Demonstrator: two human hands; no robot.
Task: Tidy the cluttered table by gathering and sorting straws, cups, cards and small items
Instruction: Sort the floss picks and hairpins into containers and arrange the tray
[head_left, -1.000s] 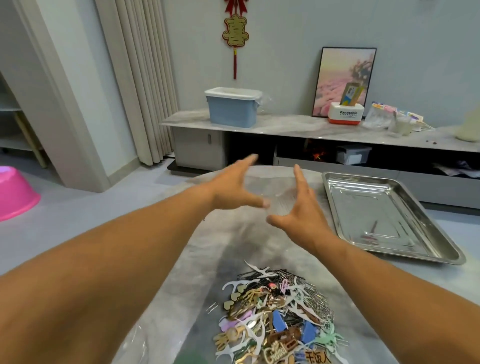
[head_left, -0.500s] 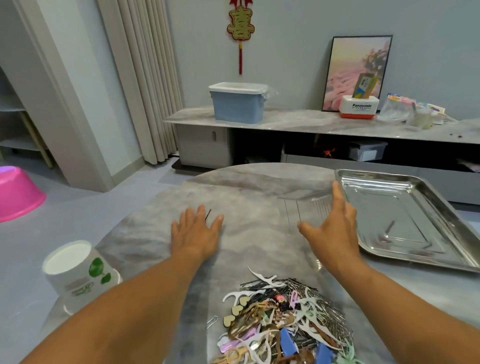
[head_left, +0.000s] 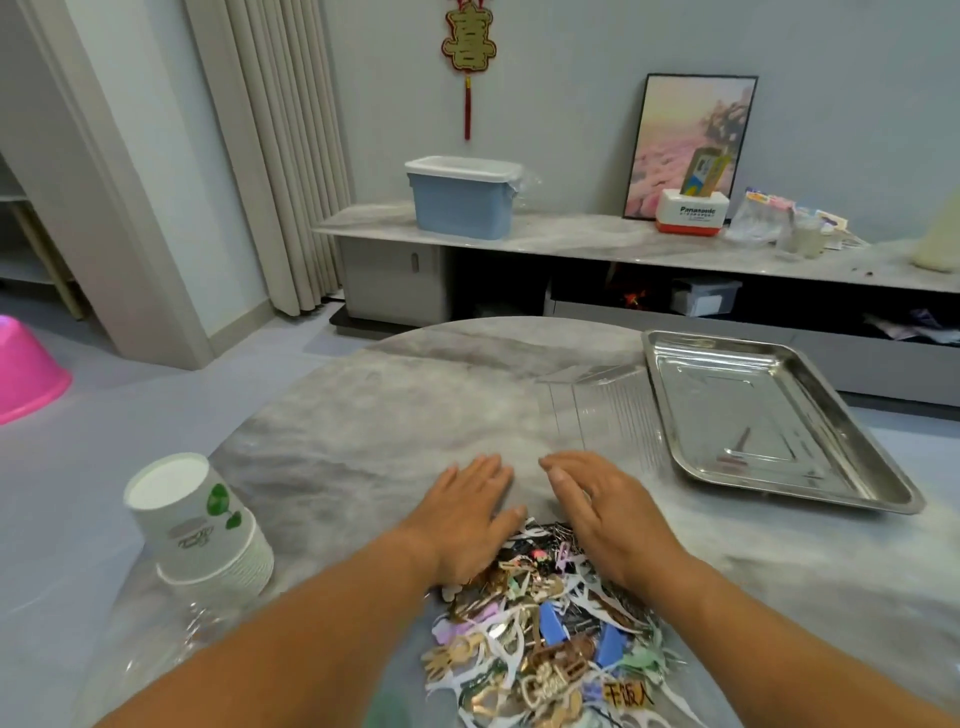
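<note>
Now my left hand (head_left: 470, 512) and right hand (head_left: 605, 512) lie flat and open, holding nothing, at the far edge of the colourful heap of small paper cut-outs and clips (head_left: 545, 623). I should cup both around it, raking gently toward me without scattering pieces.

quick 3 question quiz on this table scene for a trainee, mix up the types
1. True or false: the paper cups stand upside down in a stack.
2. The metal tray lies toward which hand: A left, B right?
3. Fill in: both the left hand and the right hand rest open at the far edge of the ____ of small items.

Key: 1 true; 2 B; 3 pile
</note>
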